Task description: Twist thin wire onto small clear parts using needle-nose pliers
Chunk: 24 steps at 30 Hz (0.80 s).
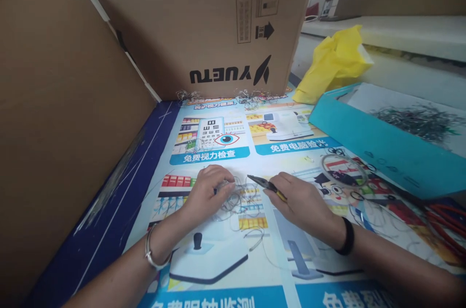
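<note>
working remotely, i logged the left hand (209, 194) with thumb and fingers closed in a narrow pinch on the edge of the thin wires (235, 201), which lay in a loose tangle on the printed sheet (269, 276), just beside and below the fingertips. the right hand (306, 206) was wrapped around the pliers (265, 183), nose aimed left toward the wires. i could not tell whether the tips had any strand between them; they looked close together, but the view was too coarse. main risk, as i judged it: the strands crossed one another, so a pull on one could drag the whole tangle or tighten it into a knot. second: the nose sat near the left thumb, so a slip could nip skin or spring a sharp end into a bare finger. third: the fine wire could slide out of the pinch if tugged off-axis. at my right, the wire ring (344, 171) and the red-handled tool (446, 230) lay near the blue box (367, 152); a wide sweep of the right forearm could snag stray loops there and shift them.
</note>
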Motion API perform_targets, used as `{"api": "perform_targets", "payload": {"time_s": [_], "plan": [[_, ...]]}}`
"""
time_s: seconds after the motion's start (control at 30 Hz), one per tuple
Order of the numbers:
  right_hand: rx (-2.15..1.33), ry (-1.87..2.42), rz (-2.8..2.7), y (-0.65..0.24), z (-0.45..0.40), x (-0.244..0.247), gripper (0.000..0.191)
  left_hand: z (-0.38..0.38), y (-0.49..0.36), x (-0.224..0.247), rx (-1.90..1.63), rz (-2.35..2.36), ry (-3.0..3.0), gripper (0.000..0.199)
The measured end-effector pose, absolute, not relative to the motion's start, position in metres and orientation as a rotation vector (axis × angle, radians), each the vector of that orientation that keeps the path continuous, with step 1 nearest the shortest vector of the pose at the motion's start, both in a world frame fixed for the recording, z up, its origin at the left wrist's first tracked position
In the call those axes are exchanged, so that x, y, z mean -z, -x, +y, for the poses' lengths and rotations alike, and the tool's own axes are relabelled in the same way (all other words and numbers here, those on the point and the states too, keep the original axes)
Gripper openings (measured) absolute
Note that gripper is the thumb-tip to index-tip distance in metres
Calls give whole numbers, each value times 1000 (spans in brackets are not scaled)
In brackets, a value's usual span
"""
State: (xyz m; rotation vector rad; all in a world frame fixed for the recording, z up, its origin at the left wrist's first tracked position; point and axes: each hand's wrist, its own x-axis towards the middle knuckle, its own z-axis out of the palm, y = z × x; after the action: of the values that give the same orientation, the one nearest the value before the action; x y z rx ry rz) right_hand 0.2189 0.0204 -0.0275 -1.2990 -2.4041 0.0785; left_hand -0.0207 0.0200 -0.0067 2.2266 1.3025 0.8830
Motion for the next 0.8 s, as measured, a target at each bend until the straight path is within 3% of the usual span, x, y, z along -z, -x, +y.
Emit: {"api": "perform_targets", "payload": {"time_s": [0.37, 0.8], "plan": [[-31, 1319, -2448, -214, 22, 25, 23, 20, 20, 10, -845, 1350, -2163, 24], [-35, 1300, -2445, -215, 21, 23, 22, 18, 17, 9, -802, 1369, -2059, 24]]}}
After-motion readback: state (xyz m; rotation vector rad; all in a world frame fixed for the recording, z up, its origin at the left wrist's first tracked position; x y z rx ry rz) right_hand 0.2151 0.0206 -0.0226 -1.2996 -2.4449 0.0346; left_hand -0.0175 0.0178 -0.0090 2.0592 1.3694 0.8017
